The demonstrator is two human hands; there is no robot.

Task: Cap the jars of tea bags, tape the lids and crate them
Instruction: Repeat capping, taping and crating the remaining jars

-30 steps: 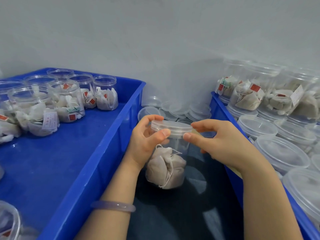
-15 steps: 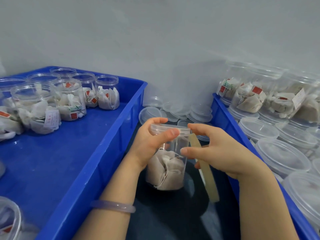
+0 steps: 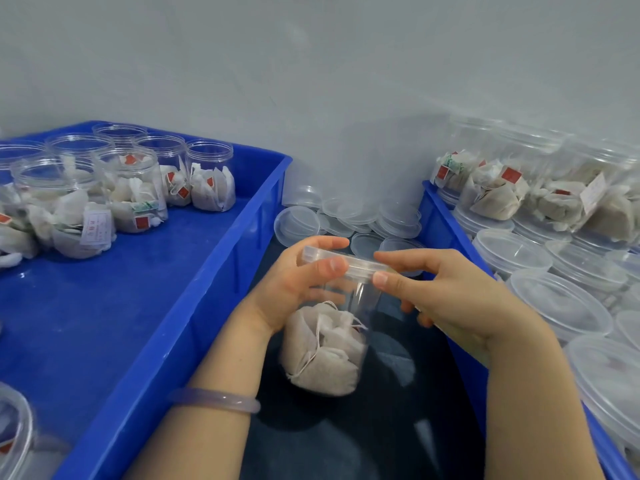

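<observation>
A clear jar (image 3: pixel 332 337) with tea bags at its bottom and a clear lid (image 3: pixel 349 263) on top is held between the two blue crates. My left hand (image 3: pixel 294 282) grips its upper part, thumb on the lid's rim. My right hand (image 3: pixel 446 296) pinches the lid's right edge with thumb and forefinger, pressing a strip of tape that is mostly hidden under the hand.
The left blue crate (image 3: pixel 194 306) holds several open jars of tea bags (image 3: pixel 128 188) at its far end. The right blue crate (image 3: pixel 446 220) is packed with capped jars (image 3: pixel 554 299). Loose clear lids (image 3: pixel 367 220) lie heaped by the wall behind my hands.
The tape strip that hung down from the lid half a second ago is drawn up against the lid's edge. My right hand has risen to the rim; the jar tilts slightly.
</observation>
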